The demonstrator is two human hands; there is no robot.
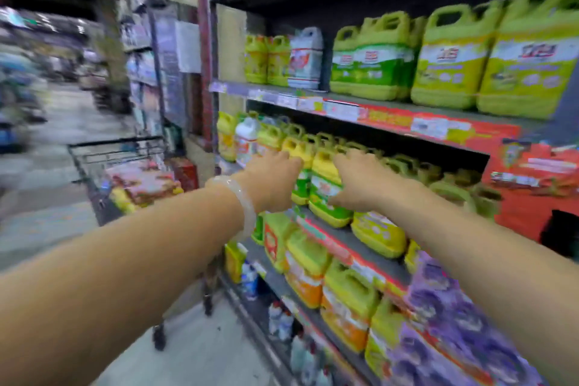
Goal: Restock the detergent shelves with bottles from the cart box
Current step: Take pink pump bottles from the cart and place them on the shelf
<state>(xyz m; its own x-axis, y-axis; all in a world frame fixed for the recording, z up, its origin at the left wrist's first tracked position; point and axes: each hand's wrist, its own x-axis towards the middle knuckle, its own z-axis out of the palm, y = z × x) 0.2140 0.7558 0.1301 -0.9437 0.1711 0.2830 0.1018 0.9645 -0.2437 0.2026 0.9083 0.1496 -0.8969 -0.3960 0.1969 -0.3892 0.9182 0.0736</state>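
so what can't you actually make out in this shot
Head view only:
- Printed labels on the yellow-green handled detergent jugs: motion blur makes the text unreadable.
- Paper price tags on the red shelf-edge strip: blurred and too small.
- Contents of the black wire cart: smeared colours; no box outline can be told.
- Left hand and right hand: spread against the jugs; grip is unclear.
- Purple packs: cut by the bottom edge.

Dim aisle, heavy motion blur, warped edges
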